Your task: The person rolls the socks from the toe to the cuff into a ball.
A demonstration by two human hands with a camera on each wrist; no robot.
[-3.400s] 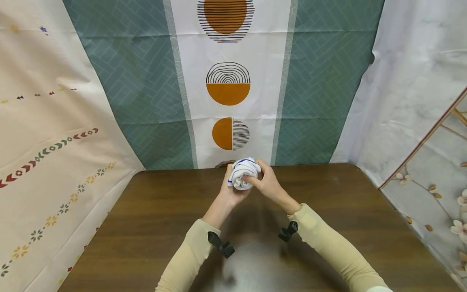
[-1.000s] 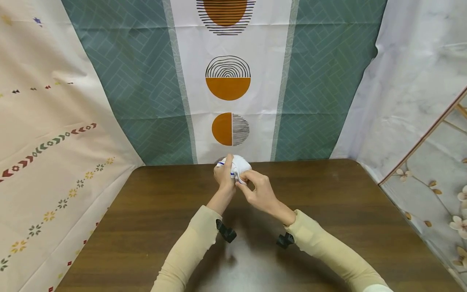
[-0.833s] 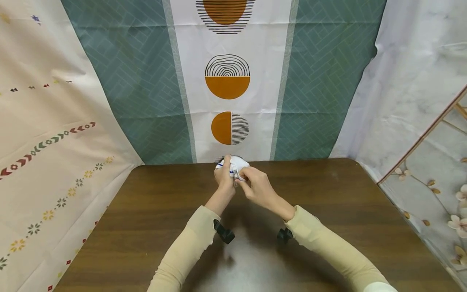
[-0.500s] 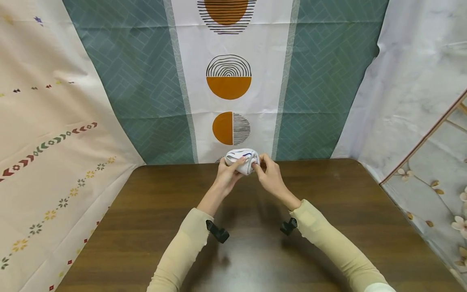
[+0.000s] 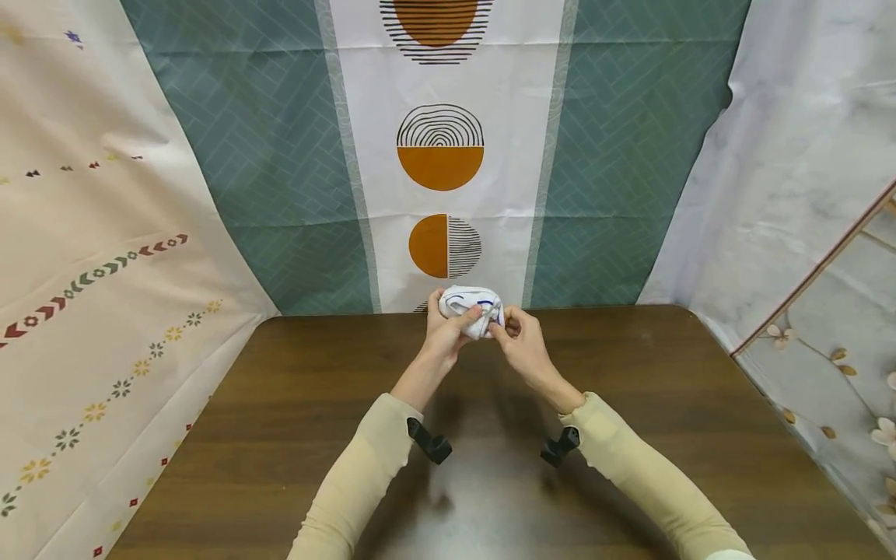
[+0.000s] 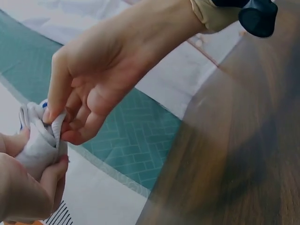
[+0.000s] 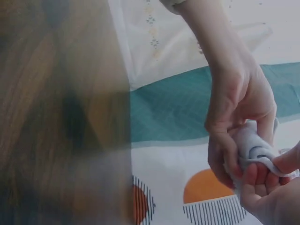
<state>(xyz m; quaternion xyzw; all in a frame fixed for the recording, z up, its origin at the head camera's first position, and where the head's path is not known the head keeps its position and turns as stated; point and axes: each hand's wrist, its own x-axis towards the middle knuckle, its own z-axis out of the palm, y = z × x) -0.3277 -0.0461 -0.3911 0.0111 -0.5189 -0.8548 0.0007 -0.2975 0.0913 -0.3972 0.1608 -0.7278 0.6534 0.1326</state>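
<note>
A white cloth with blue stripes (image 5: 462, 299), rolled into a compact bundle, is held up above the far part of the table. My left hand (image 5: 439, 339) grips it from the left, thumb lying across its near side. At the bundle's right end, my right hand (image 5: 528, 346) pinches an edge. In the left wrist view, the right hand (image 6: 105, 70) has a fold of the cloth (image 6: 40, 150) between thumb and fingers. The right wrist view shows the left hand (image 7: 239, 93) wrapped around the cloth (image 7: 251, 140); part of the bundle is hidden behind the fingers.
The dark brown wooden table (image 5: 315, 435) spreads below both arms. Behind its far edge hangs a green and white patterned curtain (image 5: 448, 179). Patterned cloths hang at the left (image 5: 105, 233) and right (image 5: 791, 194). Black wrist mounts (image 5: 428, 442) sit on both sleeves.
The bundle has turned in my hands and shifted slightly right since about a second ago, its blue stripes and folds facing differently. Both hands have kept hold, and the right fingers now pinch its right end.
</note>
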